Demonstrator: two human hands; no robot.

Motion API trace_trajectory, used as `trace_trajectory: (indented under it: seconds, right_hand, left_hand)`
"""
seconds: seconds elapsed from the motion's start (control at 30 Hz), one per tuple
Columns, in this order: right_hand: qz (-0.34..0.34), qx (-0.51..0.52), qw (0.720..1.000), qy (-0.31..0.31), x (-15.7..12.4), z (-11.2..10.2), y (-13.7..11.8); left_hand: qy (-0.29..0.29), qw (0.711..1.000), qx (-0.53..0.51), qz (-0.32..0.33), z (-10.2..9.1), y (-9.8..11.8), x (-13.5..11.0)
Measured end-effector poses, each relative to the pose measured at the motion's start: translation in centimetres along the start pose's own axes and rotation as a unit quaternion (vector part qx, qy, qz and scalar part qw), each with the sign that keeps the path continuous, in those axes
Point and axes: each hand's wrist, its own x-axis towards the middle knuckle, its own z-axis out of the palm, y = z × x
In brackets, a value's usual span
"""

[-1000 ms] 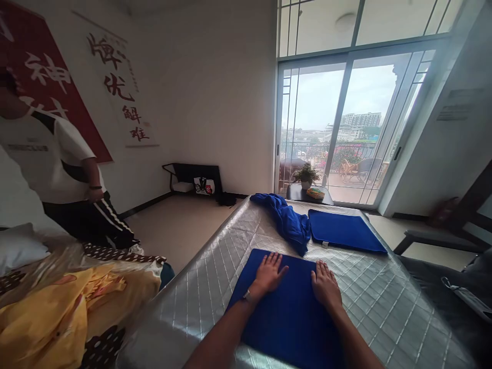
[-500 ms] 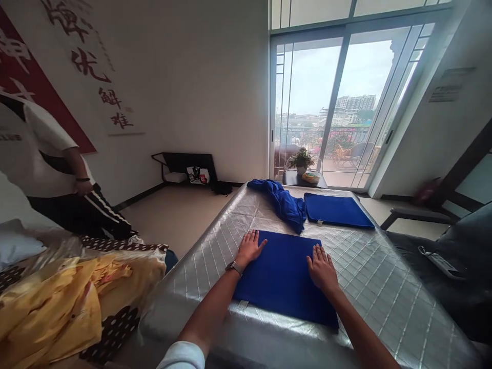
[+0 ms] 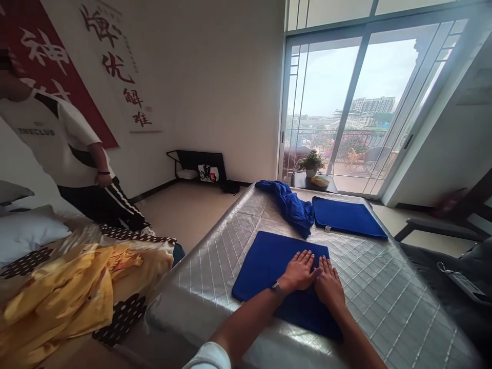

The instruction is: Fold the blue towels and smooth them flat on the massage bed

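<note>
A flat blue folded cloth [image 3: 261, 266] lies on a silver quilted mattress [image 3: 207, 261] in front of me. My left hand [image 3: 302, 271] rests flat on the cloth, right of its middle, with a watch on the wrist. Beside it, my right hand [image 3: 329, 281] presses flat at the cloth's right edge, its thumb side meeting the left thumb. Both hands have their fingers stretched out and grip nothing. Farther back lie a second flat blue folded cloth [image 3: 348, 218] and a crumpled blue cloth [image 3: 288, 202].
On the left, a person [image 3: 73, 138] stands beyond a bed with a yellow cloth [image 3: 69, 292] and a pillow [image 3: 34, 228]. A small table with a potted plant [image 3: 312, 163] stands by the glass door. A dark sofa [image 3: 434, 271] with a power strip [image 3: 467, 284] is at right.
My left hand has slid right across the cloth to meet my right hand, which stays at the right edge. The view has turned slightly left, showing more of the person.
</note>
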Motion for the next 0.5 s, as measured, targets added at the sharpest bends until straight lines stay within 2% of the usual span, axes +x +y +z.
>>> trace_trajectory:
  seconds: [0.1,0.2,0.3,0.4,0.5]
  right_hand:
    - [0.02,0.007,1.0,0.0,0.2,0.0,-0.3]
    - [0.021,0.012,1.0,0.006,0.3,0.2,-0.4]
    - [0.015,0.012,1.0,0.015,0.4,0.2,-0.5]
    - [0.012,0.005,0.999,0.041,0.2,-0.7,-0.8]
    - [-0.012,-0.006,0.997,0.074,-0.9,-1.9,-1.1]
  left_hand:
    - [-0.007,0.998,0.011,-0.056,-1.9,-4.3,-3.1]
    - [-0.012,0.989,0.019,-0.145,-4.1,-9.0,-7.0]
    - [-0.008,0.975,0.034,-0.219,-5.4,-12.4,-10.4]
    - [-0.006,0.971,0.036,-0.236,-5.9,-13.8,-12.3]
    - [0.0,0.971,0.04,-0.237,-6.3,-13.7,-12.7]
